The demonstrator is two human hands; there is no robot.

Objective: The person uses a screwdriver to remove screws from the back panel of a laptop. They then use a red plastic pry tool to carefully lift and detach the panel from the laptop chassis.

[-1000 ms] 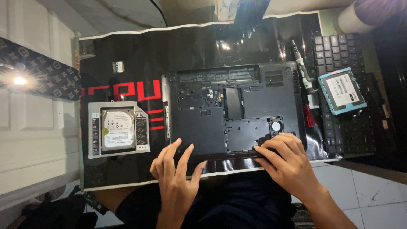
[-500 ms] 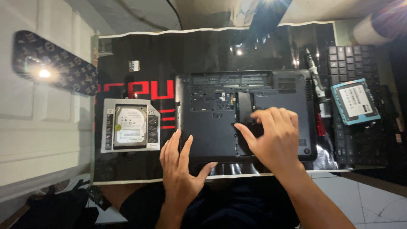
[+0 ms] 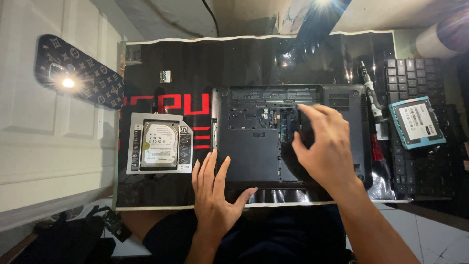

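An opened black laptop base (image 3: 254,156) lies upside down on a black mat (image 3: 195,68) with red lettering. My left hand (image 3: 215,195) rests flat on the laptop's near left corner, fingers spread. My right hand (image 3: 325,144) sits over the laptop's right half, with its fingers curled on a small black cover panel (image 3: 305,128) beside an open slot. Whether the panel is lifted or only touched I cannot tell.
A hard drive in a silver caddy (image 3: 160,143) lies left of the laptop. A small chip (image 3: 165,76) sits at the mat's back. At the right are a screwdriver (image 3: 370,93), a blue-edged drive (image 3: 416,122) and a black keyboard (image 3: 420,161). A patterned phone (image 3: 78,71) shines its light at left.
My right hand moved from the laptop's near edge up over its right middle and onto the cover panel. My left hand stayed on the near left corner.
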